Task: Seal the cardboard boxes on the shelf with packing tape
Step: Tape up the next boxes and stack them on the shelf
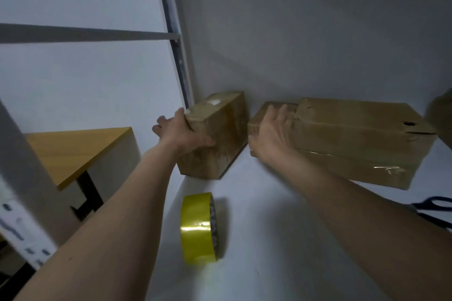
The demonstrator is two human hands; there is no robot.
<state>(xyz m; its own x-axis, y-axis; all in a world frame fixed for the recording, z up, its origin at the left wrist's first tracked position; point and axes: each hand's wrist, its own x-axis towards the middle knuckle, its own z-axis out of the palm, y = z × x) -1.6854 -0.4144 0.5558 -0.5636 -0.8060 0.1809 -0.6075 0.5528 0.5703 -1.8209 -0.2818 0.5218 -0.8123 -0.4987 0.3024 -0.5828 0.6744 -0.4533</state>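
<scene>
A small cardboard box [220, 134] stands at the back left of the white shelf [281, 227]. My left hand [181, 133] grips its near left corner, thumb on the front face. To its right lie two stacked flat boxes: a larger top box [362, 129] with torn holes, over a lower taped box [354, 168]. My right hand [274, 132] lies with spread fingers on the left end of this stack. A roll of yellow packing tape [198, 227] stands on edge on the shelf, nearer to me, between my forearms.
Dark-handled scissors [433, 212] lie at the right edge of the shelf. A grey metal upright [175, 39] and crossbar frame the shelf's left side. Beyond it stands a wooden desk [73, 149]. Another box edge [440, 115] shows at far right.
</scene>
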